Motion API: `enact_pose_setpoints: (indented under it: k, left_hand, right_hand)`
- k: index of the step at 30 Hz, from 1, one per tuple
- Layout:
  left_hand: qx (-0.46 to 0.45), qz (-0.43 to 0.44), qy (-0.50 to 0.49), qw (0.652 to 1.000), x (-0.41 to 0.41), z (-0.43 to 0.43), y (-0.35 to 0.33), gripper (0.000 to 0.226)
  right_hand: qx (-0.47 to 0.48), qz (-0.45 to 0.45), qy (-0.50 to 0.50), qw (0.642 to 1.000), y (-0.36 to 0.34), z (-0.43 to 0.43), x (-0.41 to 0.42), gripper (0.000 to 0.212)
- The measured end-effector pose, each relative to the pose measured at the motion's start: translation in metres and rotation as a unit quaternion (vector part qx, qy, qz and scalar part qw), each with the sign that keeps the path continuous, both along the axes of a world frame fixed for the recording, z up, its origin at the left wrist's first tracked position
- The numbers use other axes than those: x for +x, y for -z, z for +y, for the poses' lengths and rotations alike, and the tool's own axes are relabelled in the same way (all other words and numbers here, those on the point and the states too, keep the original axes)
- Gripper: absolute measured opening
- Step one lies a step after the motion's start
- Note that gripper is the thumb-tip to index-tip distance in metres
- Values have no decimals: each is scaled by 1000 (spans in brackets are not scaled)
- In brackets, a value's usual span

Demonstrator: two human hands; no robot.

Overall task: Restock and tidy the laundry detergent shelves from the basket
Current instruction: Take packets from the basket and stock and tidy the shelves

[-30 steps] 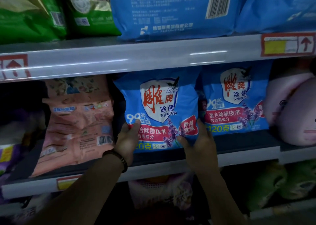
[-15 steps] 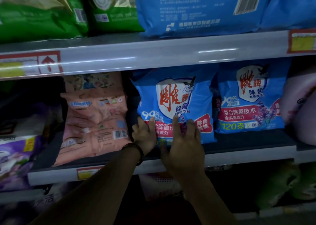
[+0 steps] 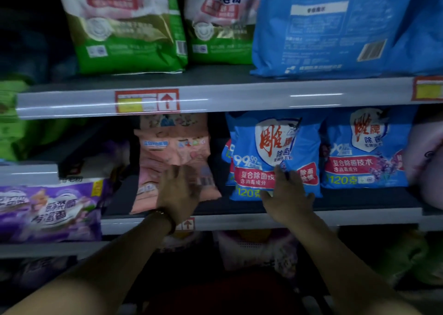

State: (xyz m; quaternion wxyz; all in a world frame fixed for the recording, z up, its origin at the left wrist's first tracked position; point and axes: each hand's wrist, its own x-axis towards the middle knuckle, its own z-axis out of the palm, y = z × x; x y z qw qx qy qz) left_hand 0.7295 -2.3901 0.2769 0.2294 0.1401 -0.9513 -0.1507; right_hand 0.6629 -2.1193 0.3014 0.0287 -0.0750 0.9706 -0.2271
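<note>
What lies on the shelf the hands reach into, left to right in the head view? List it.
Pink detergent bag, blue detergent bag touched by the right hand, second blue detergent bag, pale pink pack at the right edge.

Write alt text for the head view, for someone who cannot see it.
Two hands at a store shelf: the left hand spreads open before a pink detergent bag, the right hand touches a blue detergent bag. A second blue bag stands beside it.
</note>
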Motion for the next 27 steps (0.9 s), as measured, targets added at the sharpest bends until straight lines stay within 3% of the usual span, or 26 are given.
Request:
enact_pose_setpoints:
  k: [2, 5, 8, 11, 18, 20, 23, 27]
  left_hand:
    - [15, -26, -66, 997, 21, -30, -2, 49]
    - [32, -81, -90, 992, 41, -72, 14, 67]
    - [91, -95, -80, 988, 45, -98, 23, 83]
    - [218, -98, -78, 968, 36, -107, 24, 79]
    - [374, -49, -151, 914, -35, -182, 119, 86]
    - [413, -38, -150, 898, -41, -186, 118, 85]
    - [530, 1, -98, 842, -12, -146, 37, 68]
    - [705, -73, 13, 706, 5, -117, -13, 51]
  right_hand:
    - [5, 75, 18, 997, 1, -21, 27, 71]
    - [14, 172, -66, 983, 5, -60, 64, 60]
    - [-9, 105, -153, 983, 10, -103, 77, 64]
    - [11, 76, -202, 976, 12, -139, 78, 74]
    - [37, 13, -240, 970, 27, -188, 68, 82]
    - [32, -7, -239, 970, 31, -193, 67, 82]
    - [9, -5, -221, 975, 38, -196, 66, 87]
    - [-26, -5, -195, 980, 36, -191, 64, 106]
